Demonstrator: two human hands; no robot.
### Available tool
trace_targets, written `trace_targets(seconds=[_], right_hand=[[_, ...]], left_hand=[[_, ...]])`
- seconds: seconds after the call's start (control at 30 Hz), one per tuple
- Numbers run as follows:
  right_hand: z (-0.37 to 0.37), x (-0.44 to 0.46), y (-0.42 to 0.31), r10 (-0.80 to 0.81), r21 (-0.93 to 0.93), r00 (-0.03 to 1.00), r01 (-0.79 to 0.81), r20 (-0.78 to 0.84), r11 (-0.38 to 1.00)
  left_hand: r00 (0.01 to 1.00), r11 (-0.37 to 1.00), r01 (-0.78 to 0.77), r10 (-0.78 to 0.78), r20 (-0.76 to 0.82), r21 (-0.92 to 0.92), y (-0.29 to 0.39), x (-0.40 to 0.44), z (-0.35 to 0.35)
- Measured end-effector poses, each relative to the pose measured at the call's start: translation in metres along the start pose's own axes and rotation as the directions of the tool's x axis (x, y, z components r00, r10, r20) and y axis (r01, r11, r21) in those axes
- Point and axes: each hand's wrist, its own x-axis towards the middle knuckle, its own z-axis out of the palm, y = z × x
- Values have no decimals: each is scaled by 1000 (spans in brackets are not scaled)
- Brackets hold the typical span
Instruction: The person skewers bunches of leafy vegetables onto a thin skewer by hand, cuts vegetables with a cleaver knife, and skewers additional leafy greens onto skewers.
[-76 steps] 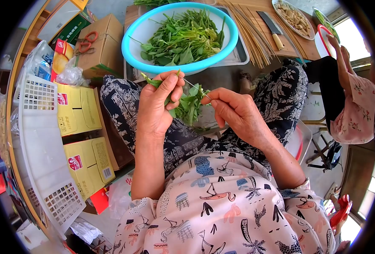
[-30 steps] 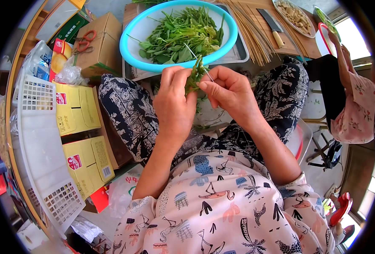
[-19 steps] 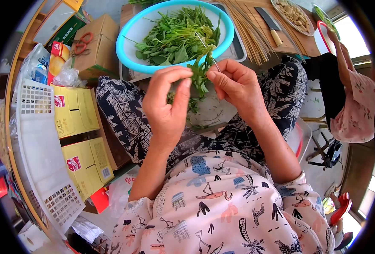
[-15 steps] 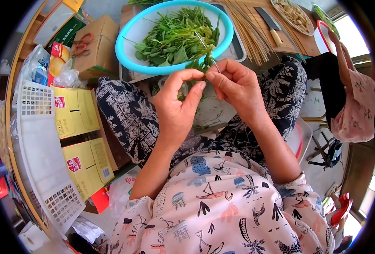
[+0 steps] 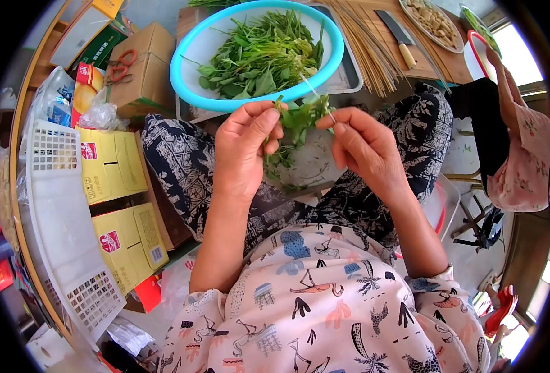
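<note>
Above my lap, my left hand [image 5: 248,146] is closed, its thumb and fingers pinching the left end of a bunch of leafy greens [image 5: 301,121]. My right hand [image 5: 371,149] pinches the lower end of a thin pale skewer [image 5: 309,86], which slants up and left past the leaves. Whether the skewer pierces the greens or lies behind them, I cannot tell. Just beyond both hands stands a white basin with a turquoise rim [image 5: 185,93], heaped with loose greens [image 5: 256,59]. Under my hands, more leaf scraps lie on a pale surface [image 5: 312,158].
Many bamboo skewers [image 5: 368,53], a knife [image 5: 396,31] and a plate of pale pieces [image 5: 433,25] lie on the wooden table at the back right. A cardboard box with red-handled scissors [image 5: 122,65] stands left. Another person's arm [image 5: 504,87] shows at right.
My hands have moved apart, the left one left and down, the right one rightward. The greens between them now show more fully, and the skewer has shifted down and right.
</note>
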Motion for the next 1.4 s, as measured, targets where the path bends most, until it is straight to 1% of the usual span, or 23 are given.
trace_targets(seconds=[0.03,0.07,0.13,0.2,0.27,0.33,0.47,0.67,1.1,1.4], right_hand=[[1,-3,1,0,0,1000,0,0,1000],[2,-6,2,-11,-37,1000,11,17,999],[2,-11,3,-15,-112,998,21,54,993],[3,-11,3,-23,-140,998,31,56,990],[4,-11,4,-31,-167,998,41,61,985],[3,-11,4,-26,-222,997,41,71,974],[4,-12,4,-27,-232,997,44,75,972],[5,-11,4,-26,-244,997,43,75,969],[5,-8,6,-20,-248,997,38,76,968],[6,-9,5,-15,-248,997,35,81,968]], left_hand=[[1000,1000,14,-14,-8,-16,1,1,0],[1000,999,7,-8,-18,-45,2,2,2],[1000,999,5,-6,-16,-54,5,2,5],[1000,998,1,-2,-14,-64,5,2,5],[997,1000,-25,26,74,-19,5,2,2],[998,1000,-15,15,63,-11,5,2,2],[1000,1000,0,1,18,-9,1,1,2],[998,1000,-19,19,58,-16,4,1,4],[999,1000,5,-4,34,-11,4,-1,2],[999,1000,1,-2,53,6,4,0,2]])
